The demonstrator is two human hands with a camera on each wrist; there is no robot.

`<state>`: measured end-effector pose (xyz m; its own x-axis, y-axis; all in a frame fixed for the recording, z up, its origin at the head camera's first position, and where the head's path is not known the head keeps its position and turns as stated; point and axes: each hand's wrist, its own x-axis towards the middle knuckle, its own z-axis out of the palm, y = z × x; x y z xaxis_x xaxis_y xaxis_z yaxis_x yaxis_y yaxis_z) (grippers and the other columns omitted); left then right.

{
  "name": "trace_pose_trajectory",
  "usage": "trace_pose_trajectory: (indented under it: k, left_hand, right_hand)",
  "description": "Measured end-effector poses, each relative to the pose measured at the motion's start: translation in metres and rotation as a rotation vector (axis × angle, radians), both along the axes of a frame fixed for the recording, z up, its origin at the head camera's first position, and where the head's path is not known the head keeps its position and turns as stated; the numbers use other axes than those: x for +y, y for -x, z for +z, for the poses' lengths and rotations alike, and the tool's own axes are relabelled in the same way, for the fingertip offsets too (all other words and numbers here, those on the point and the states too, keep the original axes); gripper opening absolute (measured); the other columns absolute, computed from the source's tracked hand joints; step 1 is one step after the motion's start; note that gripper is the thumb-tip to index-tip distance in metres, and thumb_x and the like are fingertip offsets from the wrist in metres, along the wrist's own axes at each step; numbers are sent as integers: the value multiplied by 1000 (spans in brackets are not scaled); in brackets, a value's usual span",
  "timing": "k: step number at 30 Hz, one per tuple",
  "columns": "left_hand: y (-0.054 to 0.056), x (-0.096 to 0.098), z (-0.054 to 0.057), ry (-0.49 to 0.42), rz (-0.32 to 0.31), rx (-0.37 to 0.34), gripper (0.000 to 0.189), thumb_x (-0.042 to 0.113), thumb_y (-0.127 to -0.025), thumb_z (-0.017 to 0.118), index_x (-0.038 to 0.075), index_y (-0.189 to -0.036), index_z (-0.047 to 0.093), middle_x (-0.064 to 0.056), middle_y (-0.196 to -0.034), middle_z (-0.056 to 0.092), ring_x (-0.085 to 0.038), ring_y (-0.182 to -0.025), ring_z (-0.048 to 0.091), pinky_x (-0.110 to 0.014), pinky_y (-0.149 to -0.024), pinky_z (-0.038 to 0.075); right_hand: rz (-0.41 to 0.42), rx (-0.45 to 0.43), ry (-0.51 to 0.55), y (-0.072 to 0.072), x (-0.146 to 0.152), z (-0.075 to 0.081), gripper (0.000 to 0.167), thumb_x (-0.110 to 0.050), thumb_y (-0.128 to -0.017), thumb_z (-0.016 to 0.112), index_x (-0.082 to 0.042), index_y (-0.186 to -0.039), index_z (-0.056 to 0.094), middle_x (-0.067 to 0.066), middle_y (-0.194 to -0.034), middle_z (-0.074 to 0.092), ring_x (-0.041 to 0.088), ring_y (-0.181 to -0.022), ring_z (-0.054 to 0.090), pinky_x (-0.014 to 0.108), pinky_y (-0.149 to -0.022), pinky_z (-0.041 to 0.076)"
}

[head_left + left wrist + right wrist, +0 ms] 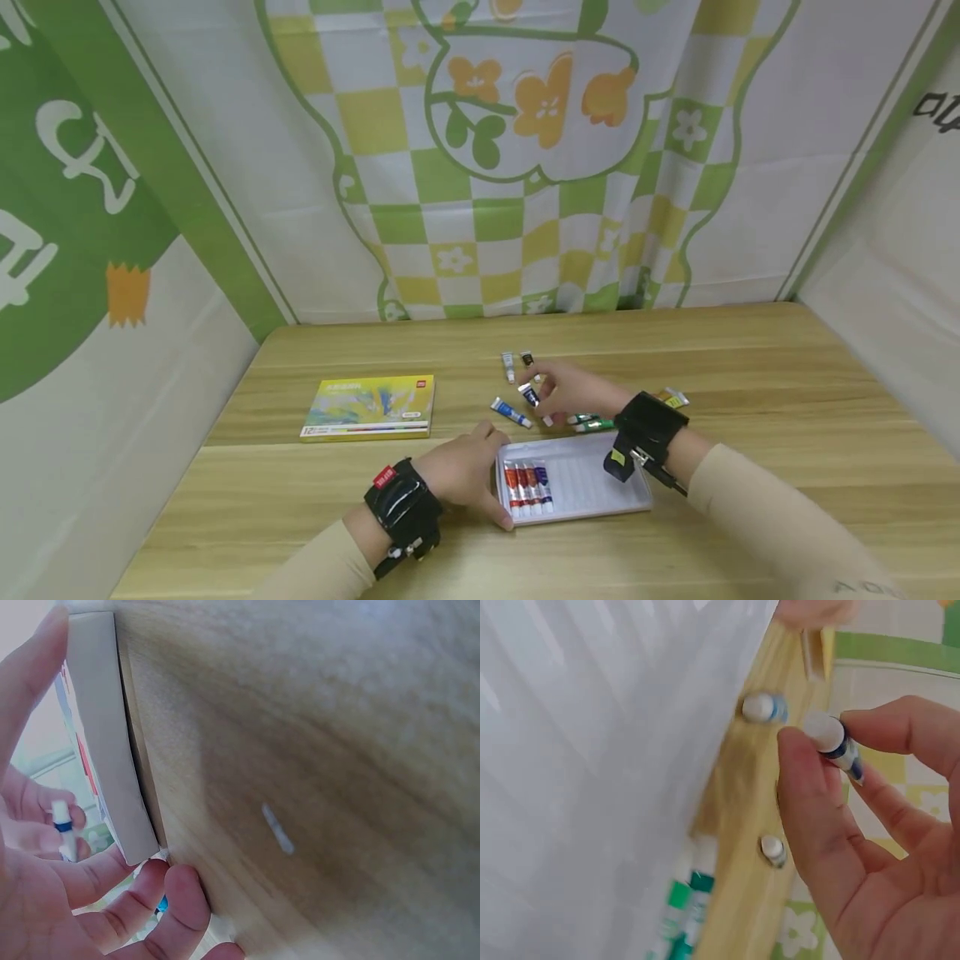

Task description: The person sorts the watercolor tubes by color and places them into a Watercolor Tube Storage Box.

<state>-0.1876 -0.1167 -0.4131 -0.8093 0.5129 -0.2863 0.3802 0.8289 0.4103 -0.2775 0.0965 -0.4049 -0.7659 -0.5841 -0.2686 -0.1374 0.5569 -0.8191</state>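
Observation:
My left hand [468, 473] grips the left end of a white plastic tray [592, 477], thumb at the front corner and fingers at the back one. Inside the tray's left part several paint tubes [527, 487] in orange, red and purple lie side by side. Over the tray's far edge, my right hand [576, 395] pinches a dark blue paint tube [531, 395] between thumb and fingers. In the right wrist view the white cap of this dark blue tube [846, 754] faces the camera. A lighter blue paint tube [512, 412] lies on the table close by.
Beyond the right hand lie a white-grey tube [508, 367] and a black tube [527, 359]. Green tubes [596, 425] sit behind the tray, partly under the right hand, with yellow tubes [673, 397] farther right. A yellow paint box [367, 408] rests at the left on the wooden table [247, 500].

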Motion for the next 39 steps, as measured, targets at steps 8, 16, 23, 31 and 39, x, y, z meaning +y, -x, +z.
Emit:
trace_pose_trajectory:
  k: [8, 16, 23, 31, 39]
  left_hand:
    - [0, -1, -2, -7, -4, -1, 106, 55, -55, 91, 5, -138, 49, -8, -129, 50, -23, -106, 58, -38, -93, 54]
    - [1, -2, -3, -14, 0, -3, 105, 54, -55, 91, 5, -138, 50, -7, -127, 51, -21, -104, 58, -36, -91, 54]
    - [0, 0, -1, -16, -5, -5, 103, 53, -55, 92, 4, -136, 51, -6, -124, 51, -19, -102, 57, -33, -89, 54]
    - [2, 0, -3, -7, 2, -13, 106, 54, -55, 91, 5, -139, 49, -7, -128, 50, -21, -106, 58, -35, -92, 54]
    - [1, 1, -1, -16, 4, -20, 106, 52, -55, 92, 4, -139, 48, -8, -130, 50, -23, -110, 58, -39, -96, 53]
  right_hand:
    - [-24, -181, 131, -28, 13, -4, 49, -4, -89, 64, -8, -135, 48, 8, -94, 60, 18, -80, 65, 33, -74, 59]
    - [-87, -301, 266, -59, 21, -16, 32, -12, -95, 61, -4, -125, 52, 6, -94, 63, 17, -83, 64, 33, -74, 60]
    - [-189, -295, 285, -77, 21, -26, 28, -15, -97, 61, -4, -121, 54, 5, -93, 65, 15, -78, 64, 27, -67, 58]
    - [-233, -281, 296, -82, 22, -28, 27, -11, -97, 59, -1, -121, 54, 9, -95, 66, 15, -79, 64, 28, -68, 60]
    - [-143, -76, 152, -80, 25, -30, 22, -11, -94, 63, -1, -113, 60, 8, -87, 68, 13, -68, 65, 29, -63, 60]
